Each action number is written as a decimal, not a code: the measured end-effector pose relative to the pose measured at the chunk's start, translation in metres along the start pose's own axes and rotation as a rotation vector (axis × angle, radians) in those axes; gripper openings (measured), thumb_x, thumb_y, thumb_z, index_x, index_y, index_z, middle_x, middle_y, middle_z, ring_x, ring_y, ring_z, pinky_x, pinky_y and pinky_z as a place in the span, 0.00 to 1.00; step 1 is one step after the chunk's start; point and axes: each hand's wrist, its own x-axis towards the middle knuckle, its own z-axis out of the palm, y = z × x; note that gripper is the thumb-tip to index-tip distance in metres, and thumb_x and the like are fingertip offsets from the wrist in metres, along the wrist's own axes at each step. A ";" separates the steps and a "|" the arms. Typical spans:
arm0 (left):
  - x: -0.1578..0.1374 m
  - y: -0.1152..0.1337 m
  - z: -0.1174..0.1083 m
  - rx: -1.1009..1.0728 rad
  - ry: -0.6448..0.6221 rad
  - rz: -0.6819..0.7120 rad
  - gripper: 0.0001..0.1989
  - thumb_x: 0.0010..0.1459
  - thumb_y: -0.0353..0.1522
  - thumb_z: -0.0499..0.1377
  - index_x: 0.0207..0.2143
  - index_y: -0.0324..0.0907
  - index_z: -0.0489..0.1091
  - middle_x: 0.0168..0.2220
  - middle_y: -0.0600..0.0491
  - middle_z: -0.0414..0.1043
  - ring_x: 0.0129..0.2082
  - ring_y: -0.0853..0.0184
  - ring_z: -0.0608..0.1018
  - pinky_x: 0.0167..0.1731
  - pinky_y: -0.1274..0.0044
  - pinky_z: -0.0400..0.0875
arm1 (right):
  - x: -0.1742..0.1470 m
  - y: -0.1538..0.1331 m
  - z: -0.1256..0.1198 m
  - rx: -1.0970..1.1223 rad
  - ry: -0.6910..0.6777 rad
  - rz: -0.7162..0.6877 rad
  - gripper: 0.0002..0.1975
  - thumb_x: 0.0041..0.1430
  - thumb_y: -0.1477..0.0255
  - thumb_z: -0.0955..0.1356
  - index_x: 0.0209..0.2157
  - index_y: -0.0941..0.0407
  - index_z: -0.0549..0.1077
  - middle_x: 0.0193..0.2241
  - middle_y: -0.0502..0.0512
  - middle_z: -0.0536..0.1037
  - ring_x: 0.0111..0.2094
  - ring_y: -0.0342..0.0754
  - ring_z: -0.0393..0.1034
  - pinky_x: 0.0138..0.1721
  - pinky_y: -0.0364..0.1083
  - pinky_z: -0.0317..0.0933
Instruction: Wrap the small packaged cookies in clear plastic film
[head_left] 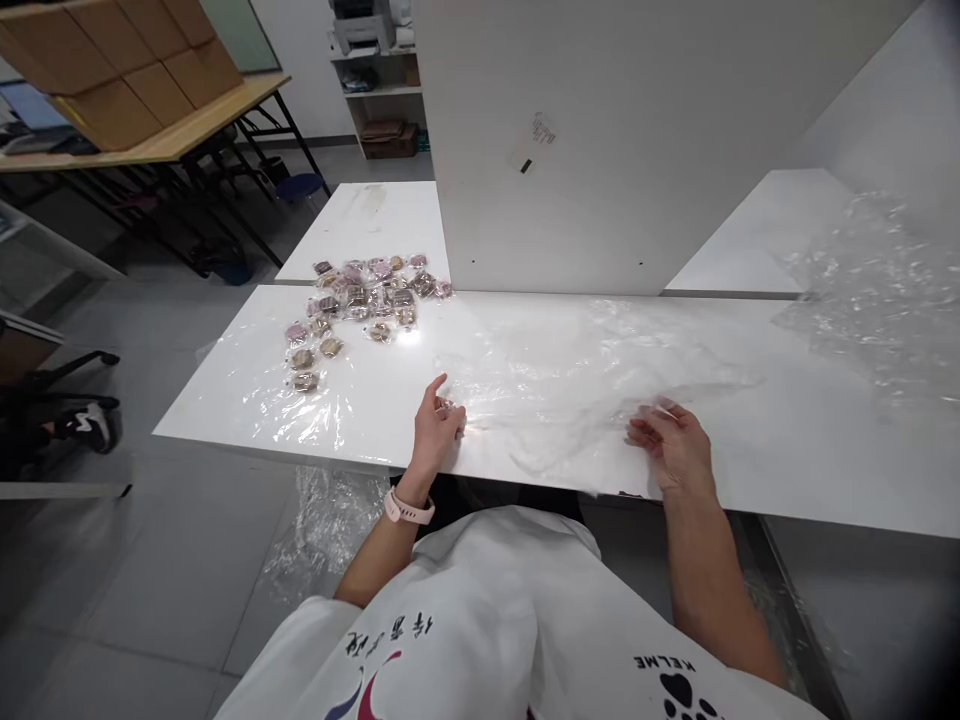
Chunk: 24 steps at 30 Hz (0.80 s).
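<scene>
Locate the clear film: it lies spread on the white desk directly before you, between and beyond your hands. Grip state: your left hand pinches the film near its left end, index finger raised; your right hand pinches it farther right, thumb and fingers brought together. The step appears to be straightening the film. Apply light, even tension sideways, hold both grips level, and smooth the wrinkles outward; a hard pull would probably stretch or tear thin plastic. Maintain clearance from the small wrapped pieces at the left and the crumpled plastic at the right.

Orientation: the long axis runs left to right, roughly along the desk's front edge. The right end trails past your right hand, slightly away from you. Which end opens, if any, cannot be determined.
</scene>
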 end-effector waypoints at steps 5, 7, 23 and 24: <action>-0.006 0.012 -0.014 0.476 0.350 0.451 0.24 0.59 0.32 0.60 0.58 0.42 0.66 0.51 0.43 0.68 0.52 0.56 0.70 0.50 0.63 0.68 | -0.014 -0.027 -0.020 -0.180 0.374 -0.500 0.20 0.47 0.69 0.73 0.45 0.52 0.72 0.39 0.50 0.77 0.38 0.47 0.74 0.39 0.52 0.74; -0.011 0.024 -0.012 0.538 0.243 0.621 0.17 0.64 0.33 0.56 0.54 0.43 0.70 0.52 0.43 0.70 0.55 0.56 0.69 0.54 0.62 0.65 | -0.029 -0.045 -0.009 -0.399 0.228 -0.793 0.16 0.60 0.65 0.68 0.49 0.52 0.73 0.44 0.54 0.78 0.47 0.52 0.73 0.52 0.59 0.68; 0.087 0.012 -0.006 0.856 -0.418 0.565 0.29 0.68 0.48 0.48 0.68 0.55 0.54 0.69 0.52 0.56 0.70 0.57 0.57 0.67 0.60 0.53 | -0.016 0.027 0.054 -1.567 -0.480 -0.629 0.38 0.68 0.46 0.48 0.71 0.50 0.49 0.73 0.61 0.37 0.72 0.64 0.28 0.65 0.73 0.31; 0.101 0.018 -0.014 0.831 -0.295 0.543 0.26 0.69 0.45 0.47 0.67 0.55 0.57 0.67 0.52 0.60 0.68 0.58 0.60 0.66 0.60 0.55 | -0.018 0.028 0.052 -1.564 -0.446 -0.621 0.38 0.68 0.46 0.47 0.71 0.50 0.49 0.73 0.61 0.37 0.72 0.64 0.28 0.65 0.73 0.31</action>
